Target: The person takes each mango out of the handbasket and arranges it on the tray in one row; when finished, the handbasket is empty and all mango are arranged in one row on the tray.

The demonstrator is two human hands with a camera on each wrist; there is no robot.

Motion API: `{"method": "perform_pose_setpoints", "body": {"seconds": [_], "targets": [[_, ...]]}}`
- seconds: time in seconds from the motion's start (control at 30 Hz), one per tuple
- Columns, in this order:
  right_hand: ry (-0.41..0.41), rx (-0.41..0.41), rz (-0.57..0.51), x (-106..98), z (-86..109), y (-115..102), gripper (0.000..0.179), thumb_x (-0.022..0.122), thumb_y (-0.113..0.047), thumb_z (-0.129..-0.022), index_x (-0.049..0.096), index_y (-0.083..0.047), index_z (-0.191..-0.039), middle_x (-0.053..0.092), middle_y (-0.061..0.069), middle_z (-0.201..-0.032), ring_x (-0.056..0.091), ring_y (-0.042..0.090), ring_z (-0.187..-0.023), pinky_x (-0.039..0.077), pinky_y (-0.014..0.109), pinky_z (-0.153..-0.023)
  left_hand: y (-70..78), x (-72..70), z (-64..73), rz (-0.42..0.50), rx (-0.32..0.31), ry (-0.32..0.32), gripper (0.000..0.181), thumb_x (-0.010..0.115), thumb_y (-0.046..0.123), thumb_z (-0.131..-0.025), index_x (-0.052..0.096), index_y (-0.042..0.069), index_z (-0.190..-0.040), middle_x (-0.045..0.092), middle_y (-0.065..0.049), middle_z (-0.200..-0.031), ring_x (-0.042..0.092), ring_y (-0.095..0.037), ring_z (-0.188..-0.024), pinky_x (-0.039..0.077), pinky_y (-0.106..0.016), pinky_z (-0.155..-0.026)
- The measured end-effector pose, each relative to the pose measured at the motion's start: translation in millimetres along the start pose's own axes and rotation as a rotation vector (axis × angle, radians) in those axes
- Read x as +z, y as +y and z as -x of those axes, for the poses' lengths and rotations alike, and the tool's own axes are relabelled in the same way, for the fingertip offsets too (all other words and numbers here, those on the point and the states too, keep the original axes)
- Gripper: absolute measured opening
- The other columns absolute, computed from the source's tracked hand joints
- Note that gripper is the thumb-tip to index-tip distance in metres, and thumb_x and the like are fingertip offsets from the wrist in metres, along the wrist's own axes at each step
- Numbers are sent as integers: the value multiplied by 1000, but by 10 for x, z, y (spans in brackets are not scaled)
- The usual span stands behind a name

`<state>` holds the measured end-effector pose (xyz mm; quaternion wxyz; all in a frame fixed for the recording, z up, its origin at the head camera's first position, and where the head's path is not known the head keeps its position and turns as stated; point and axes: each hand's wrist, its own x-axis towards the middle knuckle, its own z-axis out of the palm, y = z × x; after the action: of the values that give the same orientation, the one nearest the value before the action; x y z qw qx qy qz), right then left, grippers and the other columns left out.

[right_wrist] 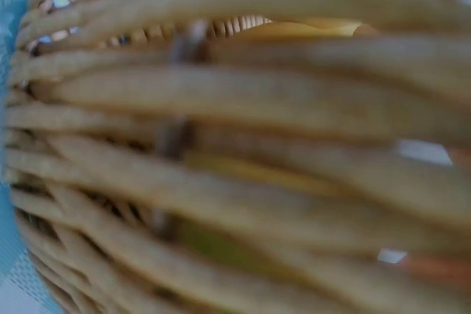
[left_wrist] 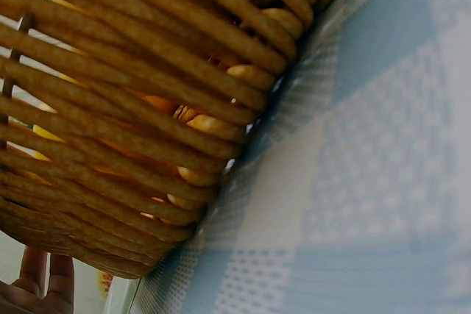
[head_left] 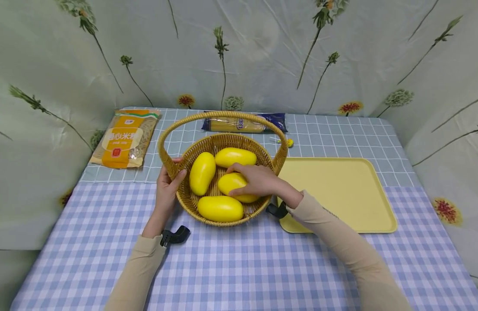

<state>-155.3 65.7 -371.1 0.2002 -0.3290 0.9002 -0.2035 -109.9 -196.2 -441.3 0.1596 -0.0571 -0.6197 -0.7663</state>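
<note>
A woven wicker basket (head_left: pixel 223 223) with a tall arched handle stands on the table and holds several smooth yellow mangoes (head_left: pixel 220 209). My left hand (head_left: pixel 166 190) grips the basket's left side at the foot of the handle, thumb over the rim. In the left wrist view, fingers (left_wrist: pixel 60 281) show beyond the wicker wall (left_wrist: pixel 125 123). Reaching inside the basket, my right hand (head_left: pixel 258 179) grasps the right-hand mango (head_left: pixel 226 183), thumb and fingers on either side of it. The right wrist view is filled by blurred basket weave (right_wrist: pixel 257 101), which hides that hand.
A pale yellow tray (head_left: pixel 340 194) lies right of the basket, under the right forearm. Behind the basket is a pack of spaghetti (head_left: pixel 231 125), with a small yellow item (head_left: pixel 289 143) nearby. An orange food bag (head_left: pixel 124 138) lies at the back left. Checked cloth (head_left: pixel 239 268) covers the front.
</note>
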Motion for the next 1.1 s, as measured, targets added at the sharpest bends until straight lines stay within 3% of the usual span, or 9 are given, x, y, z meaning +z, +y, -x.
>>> {"method": "perform_pose_setpoints", "body": {"seconds": [0.23, 0.47, 0.8, 0.97, 1.1], "targets": [[107, 7, -21, -29, 69, -35, 59, 67, -53, -82, 46, -26, -129, 58, 0, -121, 56, 19, -93, 45, 38, -72, 9, 0, 1, 0, 3, -2, 33, 57, -3, -92, 48, -7, -123, 55, -6, -124, 44, -24, -122, 34, -30, -104], [235, -38, -103, 2, 151, -77, 64, 68, -54, -81, 41, -23, -129, 58, 1, -109, 55, 16, -82, 47, 33, -64, 13, 3, -4, 9, 15, 3, 29, 57, -4, -91, 57, 5, -119, 56, -7, -123, 44, -24, -122, 34, -31, -104], [371, -62, -201, -30, 359, -172, 65, 70, -54, -78, 43, -23, -129, 56, 3, -114, 56, 16, -91, 49, 32, -68, 12, -3, -10, -8, 5, 4, 34, 57, -5, -91, 46, -11, -123, 55, -8, -122, 44, -24, -124, 32, -32, -106], [435, -85, -275, -63, 520, -167, 64, 72, -49, -79, 43, -23, -130, 55, 1, -118, 55, 16, -93, 50, 34, -69, 18, -3, -10, -16, -8, 10, 36, 58, -4, -91, 45, -12, -124, 54, -12, -123, 44, -24, -124, 33, -31, -105], [476, -112, -346, -76, 682, -132, 64, 75, -42, -79, 43, -24, -131, 54, -2, -119, 55, 16, -86, 50, 36, -63, 23, 6, -10, -24, -9, 4, 37, 58, -3, -91, 44, -13, -124, 53, -16, -124, 44, -23, -123, 33, -31, -105]]}}
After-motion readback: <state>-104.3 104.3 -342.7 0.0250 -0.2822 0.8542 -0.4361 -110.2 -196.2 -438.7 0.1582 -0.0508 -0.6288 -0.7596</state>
